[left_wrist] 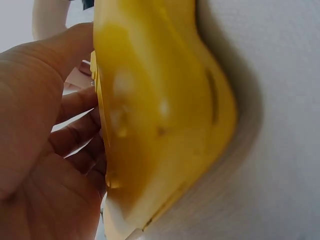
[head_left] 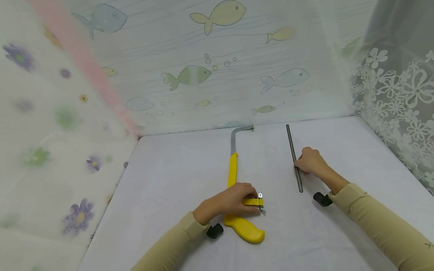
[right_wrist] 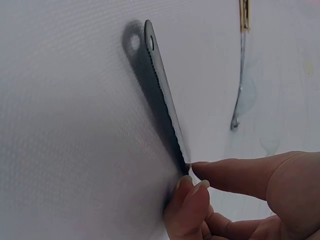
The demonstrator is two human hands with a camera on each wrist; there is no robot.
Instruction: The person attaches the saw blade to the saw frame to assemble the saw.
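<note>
A hacksaw frame point(head_left: 232, 169) with a yellow handle and a bent grey metal front arm lies on the white-covered table, with no blade fitted. My left hand point(head_left: 234, 200) grips its yellow part just above the handle, by the short bracket with a wing nut point(head_left: 262, 212). Close up in the left wrist view, the yellow plastic point(left_wrist: 160, 100) sits against my left thumb and fingers point(left_wrist: 75, 130). To the right, my right hand point(head_left: 310, 161) pinches a loose hacksaw blade point(head_left: 291, 145) near its middle. The right wrist view shows the blade's toothed edge and end hole point(right_wrist: 159, 75).
White cloth covers the table point(head_left: 176, 165). A fish-patterned curtain point(head_left: 152, 49) hangs along the back edge, a flowered one point(head_left: 68, 150) stands at the left, and a lace curtain point(head_left: 403, 94) at the right. Black wrist devices point(head_left: 215, 231) sit at both cuffs.
</note>
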